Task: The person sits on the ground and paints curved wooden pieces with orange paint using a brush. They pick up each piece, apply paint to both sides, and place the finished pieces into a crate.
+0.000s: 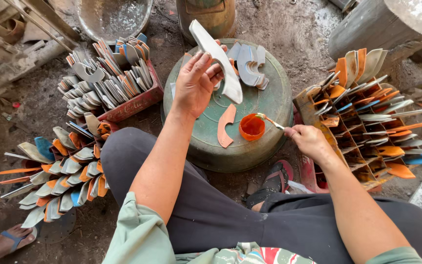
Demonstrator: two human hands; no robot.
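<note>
Dirt floor (45, 105) surrounds an upturned green metal basin (250, 151) that serves as the worktop, with crates of curved blades, grey and orange, to the left, right and far left. Painting looks to be the step in hand: the left hand (194, 83) holds a bare grey curved blade (218, 61) up over the basin, fingers (206, 68) wrapped and pressed against it. The right hand (308, 139) pinches a thin brush (269, 121) whose tip dips into a small cup of orange paint (252, 127). Just left of the cup lies an orange-painted piece (224, 126). Next, I judge, the loaded brush must meet the held blade.
</note>
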